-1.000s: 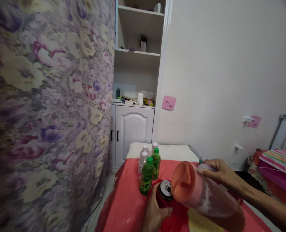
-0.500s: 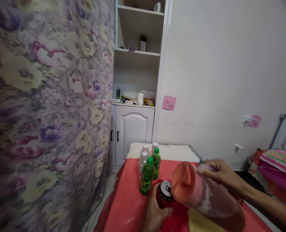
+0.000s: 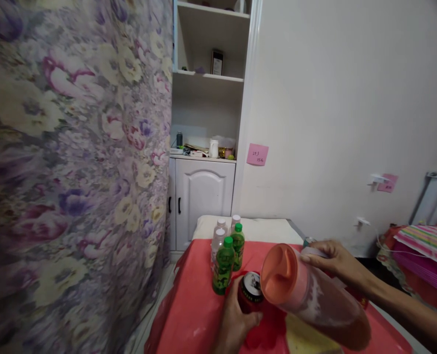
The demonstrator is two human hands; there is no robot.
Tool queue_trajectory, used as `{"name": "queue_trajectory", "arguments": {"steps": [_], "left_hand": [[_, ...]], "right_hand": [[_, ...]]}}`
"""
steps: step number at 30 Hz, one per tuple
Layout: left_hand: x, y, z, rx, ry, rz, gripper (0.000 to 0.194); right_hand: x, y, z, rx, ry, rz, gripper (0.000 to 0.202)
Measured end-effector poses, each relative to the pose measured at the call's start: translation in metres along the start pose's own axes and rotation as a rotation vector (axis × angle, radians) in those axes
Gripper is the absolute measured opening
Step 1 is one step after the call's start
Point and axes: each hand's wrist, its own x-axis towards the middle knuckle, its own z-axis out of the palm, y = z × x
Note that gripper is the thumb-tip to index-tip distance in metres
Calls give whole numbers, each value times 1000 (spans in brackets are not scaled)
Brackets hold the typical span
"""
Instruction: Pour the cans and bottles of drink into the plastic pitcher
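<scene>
My left hand (image 3: 236,314) is wrapped around a dark drink can (image 3: 252,293) with its top opened. In my right hand (image 3: 327,258) is the handle of a large clear pitcher (image 3: 331,314) with an orange lid (image 3: 280,274). The pitcher lies tilted far over to the left, its lid close beside the can's top, and a brownish liquid with froth shows inside. Whether the lid touches the can I cannot tell. Just left of the can stand two green-capped bottles, the nearer green bottle (image 3: 223,268) and the farther green bottle (image 3: 237,246).
Several clear bottles with pale caps (image 3: 219,241) stand behind the green ones. A red cloth (image 3: 189,305) covers the table, with a yellow patch (image 3: 306,339) under the pitcher. Behind are a white cabinet (image 3: 205,201) and shelves; a floral curtain (image 3: 78,177) hangs at left.
The whole view has shifted very slightly. Both hands keep their hold, and the pitcher stays tilted beside the can with almost no visible movement.
</scene>
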Motion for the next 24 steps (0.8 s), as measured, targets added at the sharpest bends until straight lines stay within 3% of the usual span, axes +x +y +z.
{"name": "queue_trajectory", "arguments": {"steps": [16,24], "left_hand": [[1,-4,0,1,-26,21,75],[2,-5,-1,5,-5,21,75]], "right_hand": [[1,12,-2,16,21,5,54],[1,2,0,-8,18,13,57]]}}
